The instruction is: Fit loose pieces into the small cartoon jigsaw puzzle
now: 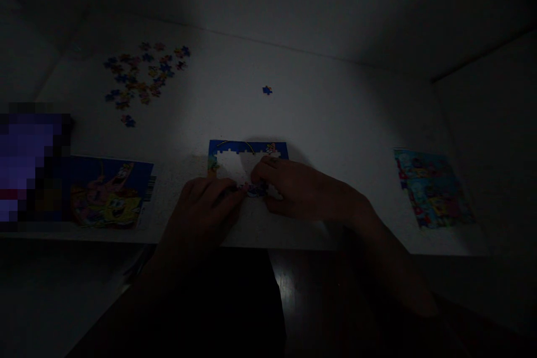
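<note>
A partly assembled jigsaw puzzle (247, 146) with a blue border lies near the table's front edge, its middle bare and pale. Over its lower left part rests my left hand (210, 201), fingers curled and bent toward the center. My right hand (289, 187) reaches across the lower right part, its fingers bent together. Between the fingertips of both hands, small colored pieces (253, 188) show at the puzzle's lower edge. The dim light hides whether either hand grips a piece.
Many loose pieces (134, 75) are spread at the back left of the white table (335, 123). A single blue piece (267, 90) lies beyond the puzzle. Cartoon picture sheets lie at left (111, 196) and right (434, 190). A blurred purple object (23, 162) is far left.
</note>
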Tool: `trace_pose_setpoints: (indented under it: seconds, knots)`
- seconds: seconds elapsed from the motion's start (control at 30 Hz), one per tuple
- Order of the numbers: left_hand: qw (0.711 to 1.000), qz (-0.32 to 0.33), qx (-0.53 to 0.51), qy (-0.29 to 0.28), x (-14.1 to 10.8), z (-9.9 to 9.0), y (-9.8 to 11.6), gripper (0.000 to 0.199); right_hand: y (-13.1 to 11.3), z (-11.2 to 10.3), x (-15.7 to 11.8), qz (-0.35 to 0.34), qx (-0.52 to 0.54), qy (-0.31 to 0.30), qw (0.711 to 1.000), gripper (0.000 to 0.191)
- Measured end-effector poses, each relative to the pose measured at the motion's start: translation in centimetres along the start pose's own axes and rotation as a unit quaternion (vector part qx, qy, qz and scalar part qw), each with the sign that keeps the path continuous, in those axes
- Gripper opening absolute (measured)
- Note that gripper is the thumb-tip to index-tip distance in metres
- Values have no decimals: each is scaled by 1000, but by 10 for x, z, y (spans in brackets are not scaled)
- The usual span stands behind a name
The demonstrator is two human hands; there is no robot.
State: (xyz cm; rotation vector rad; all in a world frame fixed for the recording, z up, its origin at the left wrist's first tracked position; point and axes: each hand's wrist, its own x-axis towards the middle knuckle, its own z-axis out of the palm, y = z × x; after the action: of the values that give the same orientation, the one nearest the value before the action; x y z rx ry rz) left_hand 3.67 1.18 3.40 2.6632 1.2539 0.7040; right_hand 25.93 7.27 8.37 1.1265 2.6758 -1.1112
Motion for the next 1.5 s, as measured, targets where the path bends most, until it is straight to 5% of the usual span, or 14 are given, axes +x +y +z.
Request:
trace_pose_setpoints:
  seconds: [1.5]
  knots:
    - [1000, -3, -1, 12, 3, -2, 2, 15, 2, 6, 5, 10, 8, 22, 1000, 18]
